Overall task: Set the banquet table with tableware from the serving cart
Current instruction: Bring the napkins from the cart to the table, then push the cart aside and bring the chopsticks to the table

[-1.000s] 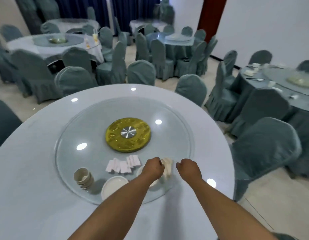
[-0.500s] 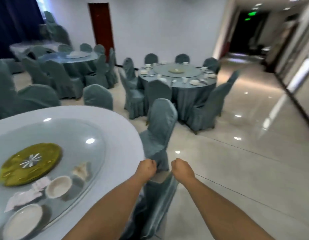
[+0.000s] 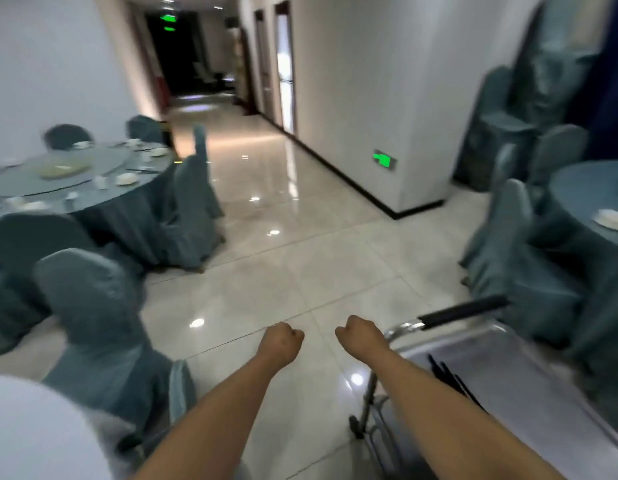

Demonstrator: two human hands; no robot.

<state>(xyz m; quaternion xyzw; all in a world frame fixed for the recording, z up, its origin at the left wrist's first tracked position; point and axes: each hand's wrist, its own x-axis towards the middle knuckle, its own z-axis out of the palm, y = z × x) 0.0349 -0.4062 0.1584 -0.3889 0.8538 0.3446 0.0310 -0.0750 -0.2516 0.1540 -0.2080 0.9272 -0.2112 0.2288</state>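
Observation:
My left hand [image 3: 281,341] and my right hand [image 3: 359,336] are both curled into fists, held out over the tiled floor and holding nothing. The metal serving cart [image 3: 501,372] stands at the lower right, just right of my right forearm. Its black-grip handle [image 3: 463,311] lies beyond my right hand. A few dark chopsticks [image 3: 449,375] lie on the cart's top tray. The white edge of the banquet table [image 3: 30,434] shows at the lower left corner; its tableware is out of view.
A covered chair [image 3: 93,327] stands between me and the banquet table. A set round table [image 3: 75,181] with chairs is at the left. Another table [image 3: 591,202] with a plate and chairs is at the right. A glossy corridor [image 3: 252,188] runs ahead.
My view has swung right, from the banquet table's glass turntable with its dishes to the floor and the serving cart. Both fists kept the same pose, holding nothing.

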